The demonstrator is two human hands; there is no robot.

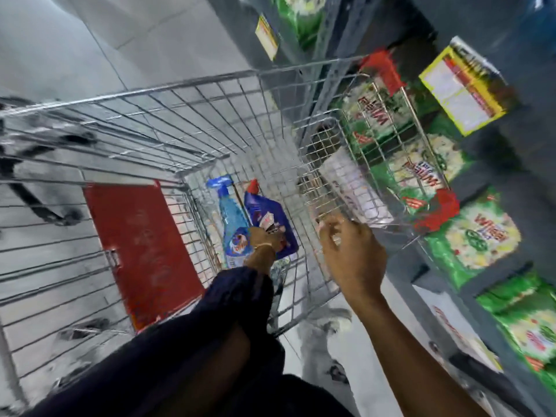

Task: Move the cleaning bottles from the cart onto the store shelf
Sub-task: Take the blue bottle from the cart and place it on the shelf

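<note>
Two cleaning bottles lie at the bottom of the wire cart: a light blue spray bottle and, to its right, a dark blue bottle with a red cap. My left hand, in a dark sleeve, reaches down into the cart, and its fingers close over the lower part of the dark blue bottle. My right hand curls around the cart's right wire side near its top edge. The view is blurred by motion.
The store shelf stands close along the cart's right side, filled with green detergent packs and yellow price tags. A red flap lies in the cart's near end. A second wire cart is at the far left.
</note>
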